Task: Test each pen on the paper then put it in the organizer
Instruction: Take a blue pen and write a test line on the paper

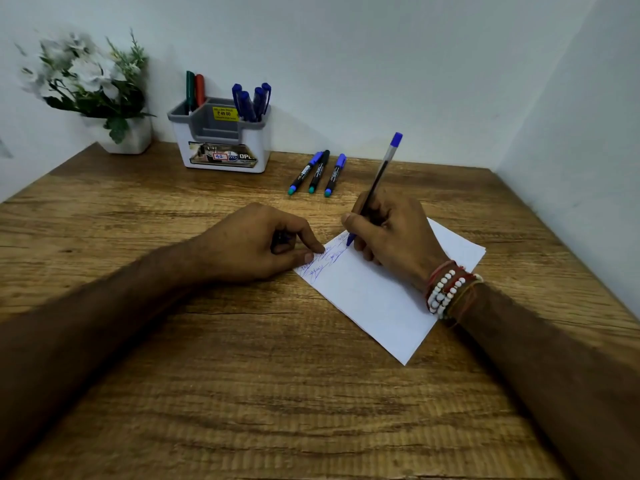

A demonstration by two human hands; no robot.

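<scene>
Right hand (391, 237), at about 2 o'clock from the middle of the table (242, 393), grips a pen (377, 178) in a writing hold, thumb and fingers curled round the lower barrel. The pen is clear-bodied with a blue top end and tilts up toward 1 o'clock. Its blue tip is down on the paper (377, 306), at the far edge of the sheet.

The paper is white and lies flat on the table, turned at an angle, with its long axis running from 10 to 4 o'clock. There are blue scribbles at its 10 o'clock end. The right wrist rests on the sheet and wears bead and thread bracelets (446, 292).

Left hand (256, 244) is at 9 o'clock of the right hand. Its fingers are curled, with the forefinger and thumb tips pressing the paper's 10 o'clock corner. Something dark sits inside the curl; cannot tell whether it holds anything.

The organizer (221, 147) is white and grey with a yellow price sticker, and stands upright at 11 o'clock by the wall. Blue pens (251, 100) stand in its right compartment. A green marker (190, 88) and a red marker (200, 88) stand in its left compartment. Its front centre tray looks unfilled.

Three markers (319, 171) lie side by side on the table at 12 o'clock of the hands, between organizer and paper, well apart from both. Their teal ends point toward 7 o'clock; two have blue caps and the middle one a black cap.

A potted plant (90, 84) with white flowers, blurred, stands at 10 o'clock in the table's far left corner.
</scene>
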